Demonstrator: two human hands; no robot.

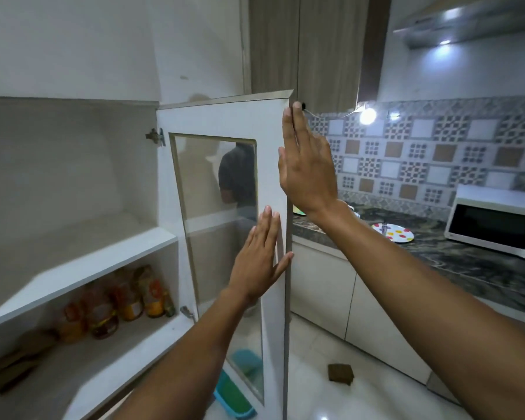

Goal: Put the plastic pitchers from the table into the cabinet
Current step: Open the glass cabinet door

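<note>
A white cabinet (82,262) stands open on the left, its upper shelf bare and its lower shelf holding bottles. Its glass-paned door (270,122) is swung out toward me. My left hand (261,262) lies flat against the door's frame near the free edge, fingers spread. My right hand (308,168) rests higher up on the door's free edge, fingers straight and pointing up. Neither hand holds anything. No plastic pitcher and no table are in view.
Several oil bottles (115,304) stand on the lower shelf. A dark stone counter (467,262) at right carries a spotted plate (393,232) and a white microwave (494,222). A blue-green tub (234,395) and a brown object (341,372) lie on the floor.
</note>
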